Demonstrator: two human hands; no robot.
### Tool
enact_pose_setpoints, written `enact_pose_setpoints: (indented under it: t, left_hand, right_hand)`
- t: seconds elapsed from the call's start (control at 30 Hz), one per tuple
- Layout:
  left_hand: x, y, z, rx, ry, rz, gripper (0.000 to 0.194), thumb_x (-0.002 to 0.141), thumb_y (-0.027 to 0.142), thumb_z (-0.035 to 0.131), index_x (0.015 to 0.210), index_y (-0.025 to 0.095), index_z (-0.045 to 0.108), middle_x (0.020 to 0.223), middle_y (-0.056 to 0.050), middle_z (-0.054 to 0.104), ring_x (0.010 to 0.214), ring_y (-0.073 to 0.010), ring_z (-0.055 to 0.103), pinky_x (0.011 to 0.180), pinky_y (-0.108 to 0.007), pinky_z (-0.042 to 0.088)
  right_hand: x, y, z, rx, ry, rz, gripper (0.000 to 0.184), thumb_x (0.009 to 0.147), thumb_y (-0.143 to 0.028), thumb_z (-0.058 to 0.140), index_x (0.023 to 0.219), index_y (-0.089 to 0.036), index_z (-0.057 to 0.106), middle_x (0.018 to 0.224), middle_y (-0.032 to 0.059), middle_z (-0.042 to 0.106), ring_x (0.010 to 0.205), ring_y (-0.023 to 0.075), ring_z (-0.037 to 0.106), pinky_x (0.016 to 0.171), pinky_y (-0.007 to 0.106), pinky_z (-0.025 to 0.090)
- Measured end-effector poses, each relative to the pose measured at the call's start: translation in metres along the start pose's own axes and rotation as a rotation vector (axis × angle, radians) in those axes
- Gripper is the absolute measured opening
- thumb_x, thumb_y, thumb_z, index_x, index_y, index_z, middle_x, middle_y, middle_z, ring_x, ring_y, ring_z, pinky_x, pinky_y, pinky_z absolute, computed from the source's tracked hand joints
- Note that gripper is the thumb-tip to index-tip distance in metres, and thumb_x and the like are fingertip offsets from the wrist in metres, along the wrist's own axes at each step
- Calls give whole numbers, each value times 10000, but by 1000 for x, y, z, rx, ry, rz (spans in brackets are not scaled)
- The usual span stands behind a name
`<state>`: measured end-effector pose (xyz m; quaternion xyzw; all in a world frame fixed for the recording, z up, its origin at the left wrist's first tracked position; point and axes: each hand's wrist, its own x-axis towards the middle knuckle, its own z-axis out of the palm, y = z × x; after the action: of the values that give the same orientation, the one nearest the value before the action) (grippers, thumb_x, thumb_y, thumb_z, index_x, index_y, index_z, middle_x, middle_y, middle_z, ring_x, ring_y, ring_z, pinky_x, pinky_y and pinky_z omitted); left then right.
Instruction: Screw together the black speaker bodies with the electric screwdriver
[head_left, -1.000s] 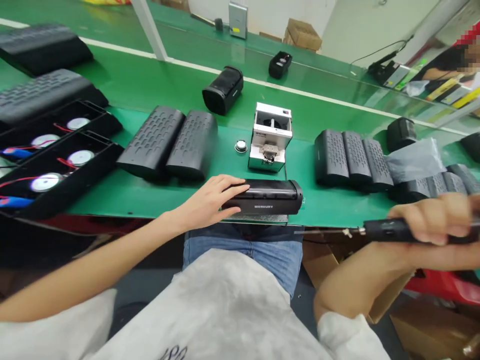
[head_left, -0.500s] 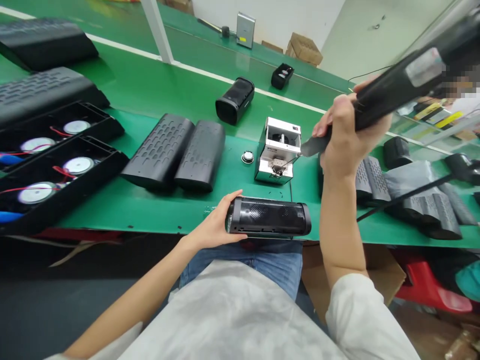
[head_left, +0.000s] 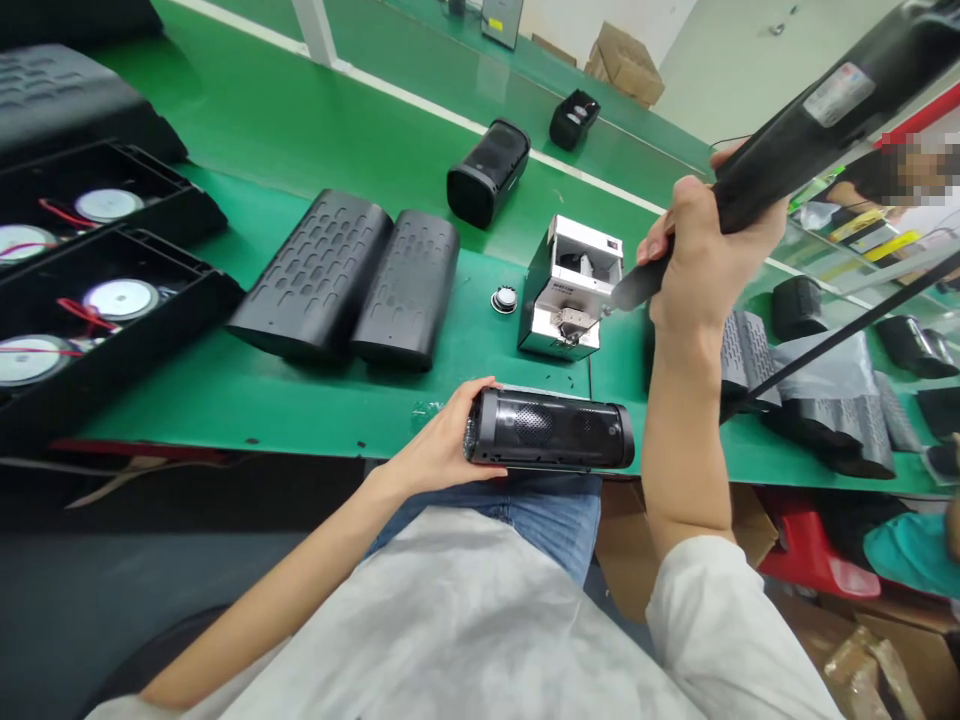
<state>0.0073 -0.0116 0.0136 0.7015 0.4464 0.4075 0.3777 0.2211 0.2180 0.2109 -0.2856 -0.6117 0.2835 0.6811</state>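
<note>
My left hand (head_left: pixel 450 440) is wrapped round the left end of a black speaker housing (head_left: pixel 555 432), which lies lengthwise at the table's front edge. Its perforated, shiny side faces up. My right hand (head_left: pixel 701 250) is closed round a black electric screwdriver (head_left: pixel 787 150), held slanting with its tip down to the left. The thin bit reaches the front of a small white and black screw feeder (head_left: pixel 574 285); whether a screw sits on it is too small to tell. A small round speaker driver (head_left: pixel 504 299) lies left of the feeder.
Two black textured covers (head_left: pixel 405 290) stand left of the feeder. Open shells (head_left: pixel 127 300) with round drivers and red wires lie farther left. Another speaker housing (head_left: pixel 489 172) is behind. More covers (head_left: pixel 847 430) lie at right, near a dark slanting rod (head_left: pixel 840 335). A person's teal sleeve (head_left: pixel 915 555) shows far right.
The whole view has shifted a little, so table things sit slightly differently. The screwdriver bit stays at the feeder's front, and my left hand keeps its hold on the speaker housing.
</note>
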Motion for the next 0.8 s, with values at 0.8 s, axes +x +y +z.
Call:
enact_pose_setpoints:
  t: [0.8]
  left_hand:
    - [3,-4,5,-27,23,108,1252,838,538,1068,1794,308,294,1740,-239,521,1630,-491,575,1359,-700,514]
  right_hand:
    - [-76,-86,72,316,-233,51,224,981,-151,824,1132,-279,719,664,-115,534,446,102,510,448,270,481]
